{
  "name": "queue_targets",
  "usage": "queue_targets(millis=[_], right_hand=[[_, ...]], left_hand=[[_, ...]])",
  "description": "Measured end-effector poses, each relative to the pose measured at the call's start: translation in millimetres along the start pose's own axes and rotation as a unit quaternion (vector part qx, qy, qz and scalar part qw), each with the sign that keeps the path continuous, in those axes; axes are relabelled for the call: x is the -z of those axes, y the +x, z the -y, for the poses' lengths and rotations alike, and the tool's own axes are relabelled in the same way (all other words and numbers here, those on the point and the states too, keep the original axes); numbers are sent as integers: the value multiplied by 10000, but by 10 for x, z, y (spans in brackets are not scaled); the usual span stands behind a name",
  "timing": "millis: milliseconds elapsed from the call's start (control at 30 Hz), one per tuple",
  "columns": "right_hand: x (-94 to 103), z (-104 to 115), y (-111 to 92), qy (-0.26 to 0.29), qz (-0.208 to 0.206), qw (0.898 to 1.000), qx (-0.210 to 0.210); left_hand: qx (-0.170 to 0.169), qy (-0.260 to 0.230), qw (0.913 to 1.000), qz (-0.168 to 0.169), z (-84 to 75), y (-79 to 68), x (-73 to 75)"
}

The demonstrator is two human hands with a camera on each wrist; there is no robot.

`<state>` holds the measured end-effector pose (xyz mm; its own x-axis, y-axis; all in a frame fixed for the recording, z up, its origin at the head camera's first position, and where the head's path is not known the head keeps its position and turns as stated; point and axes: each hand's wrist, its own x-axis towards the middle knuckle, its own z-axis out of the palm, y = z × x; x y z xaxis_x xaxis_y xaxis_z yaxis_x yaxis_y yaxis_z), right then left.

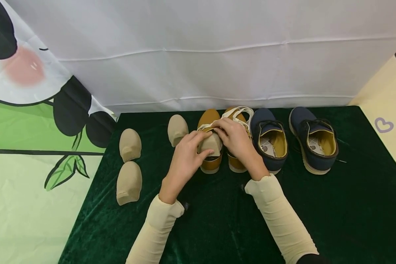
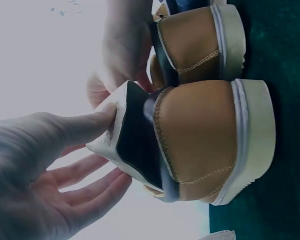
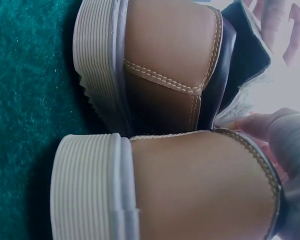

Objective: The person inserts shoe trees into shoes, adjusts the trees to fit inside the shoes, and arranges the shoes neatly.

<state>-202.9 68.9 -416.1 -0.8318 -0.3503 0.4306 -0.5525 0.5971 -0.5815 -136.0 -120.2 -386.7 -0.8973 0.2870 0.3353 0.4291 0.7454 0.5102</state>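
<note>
A beige molded shoe insert point(image 1: 209, 145) sits tilted in the opening of the left tan shoe point(image 1: 210, 168). My left hand point(image 1: 187, 156) pinches it, thumb on its near end and fingers along its left side. From the right, my right hand point(image 1: 235, 137) holds the insert's edge near the laces; some of its fingertips are hidden. In the left wrist view the insert's hollow dark underside point(image 2: 135, 135) faces the heel. Beside it stands the other tan shoe point(image 1: 236, 167), white laces point(image 1: 241, 110) loose over its front.
Two navy shoes point(image 1: 272, 156) with dark laces stand to the right. On the left lie more beige inserts point(image 1: 129, 181), one of them point(image 1: 177, 128) close to the tan shoes. All rest on a dark green cloth point(image 1: 211, 223) before a white hanging sheet point(image 1: 198, 73).
</note>
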Motion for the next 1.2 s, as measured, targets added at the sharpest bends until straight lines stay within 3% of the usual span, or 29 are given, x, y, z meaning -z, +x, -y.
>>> queue_targets(millis=[633, 933, 1200], right_hand=[[13, 24, -13, -12, 57, 10000, -68], [-2, 3, -17, 18, 46, 10000, -83], [14, 29, 1, -22, 78, 9999, -82]], left_hand=[[-132, 214, 9981, -570, 133, 25, -182], [193, 750, 9960, -438, 146, 121, -203], [498, 641, 9965, -204, 247, 188, -184]])
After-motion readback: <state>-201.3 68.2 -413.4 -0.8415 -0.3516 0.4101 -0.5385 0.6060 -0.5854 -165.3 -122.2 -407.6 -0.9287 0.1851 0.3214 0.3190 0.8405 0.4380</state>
